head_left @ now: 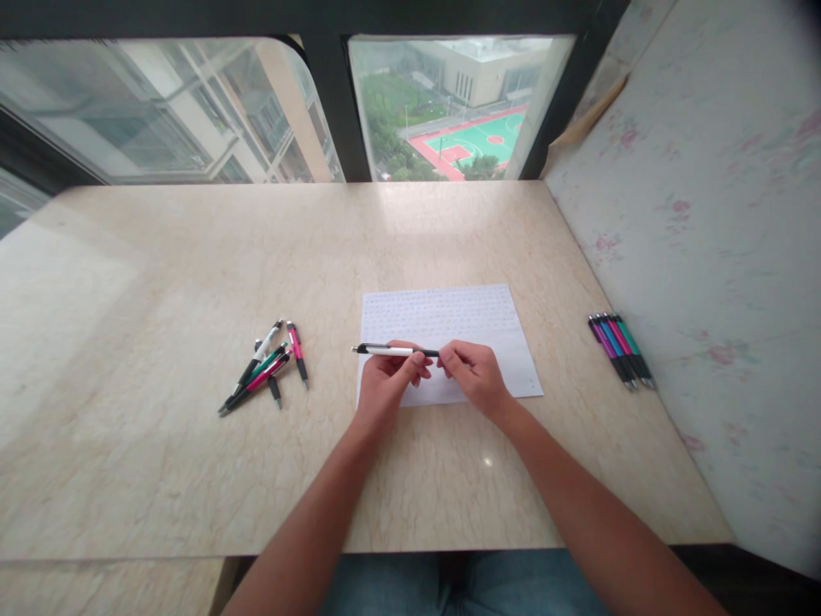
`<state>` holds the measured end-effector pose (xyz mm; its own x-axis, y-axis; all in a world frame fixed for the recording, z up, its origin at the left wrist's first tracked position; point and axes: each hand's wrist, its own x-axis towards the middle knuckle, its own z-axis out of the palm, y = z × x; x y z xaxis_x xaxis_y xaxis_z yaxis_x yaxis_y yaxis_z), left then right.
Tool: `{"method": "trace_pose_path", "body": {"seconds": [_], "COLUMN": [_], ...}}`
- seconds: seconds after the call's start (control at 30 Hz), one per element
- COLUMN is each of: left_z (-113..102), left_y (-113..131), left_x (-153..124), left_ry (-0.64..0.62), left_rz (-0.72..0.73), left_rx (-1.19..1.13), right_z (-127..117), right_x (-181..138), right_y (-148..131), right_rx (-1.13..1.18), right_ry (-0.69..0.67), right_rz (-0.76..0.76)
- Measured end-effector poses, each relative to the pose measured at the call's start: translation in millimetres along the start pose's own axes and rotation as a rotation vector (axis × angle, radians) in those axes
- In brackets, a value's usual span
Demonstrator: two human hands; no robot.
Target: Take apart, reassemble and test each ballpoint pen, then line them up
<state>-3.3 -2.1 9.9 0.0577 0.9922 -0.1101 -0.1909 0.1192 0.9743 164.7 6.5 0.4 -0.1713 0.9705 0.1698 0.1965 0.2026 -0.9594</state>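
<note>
A white pen with black ends (pixel 394 350) lies level across my two hands, above a sheet of paper (pixel 449 318) covered with rows of small marks. My left hand (pixel 392 376) grips the barrel near its middle, thumb on the dark grip. The fingertips of my right hand (pixel 473 372) pinch the pen's right end, hiding the tip. At the pen's left end the clip and button show. Under both hands, part of the paper's lower half is hidden.
To the left lies a loose pile of several pens (pixel 260 376) in white, green and pink. By the flowered wall (pixel 711 257) on the right, several coloured pens (pixel 621 349) lie side by side. Windows (pixel 449 111) border the far edge of the stone-patterned tabletop (pixel 256 248).
</note>
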Motion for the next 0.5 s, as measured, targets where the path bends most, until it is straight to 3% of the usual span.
{"method": "trace_pose_path", "body": {"seconds": [0.2, 0.4, 0.5], "left_z": [2.0, 1.2, 1.7], "left_y": [0.1, -1.2, -1.5], "left_x": [-0.9, -0.5, -0.5], "left_ry": [0.036, 0.019, 0.048], "left_rz": [-0.009, -0.037, -0.052], "left_rx": [-0.174, -0.102, -0.085], "right_z": [-2.6, -2.8, -2.2], "right_x": [-0.9, -0.2, 0.0], "right_y": [-3.7, -1.0, -1.7], "right_rx": [0.010, -0.040, -0.153], "right_ry": [-0.020, 0.052, 0.090], "right_rz": [0.016, 0.064, -0.011]}}
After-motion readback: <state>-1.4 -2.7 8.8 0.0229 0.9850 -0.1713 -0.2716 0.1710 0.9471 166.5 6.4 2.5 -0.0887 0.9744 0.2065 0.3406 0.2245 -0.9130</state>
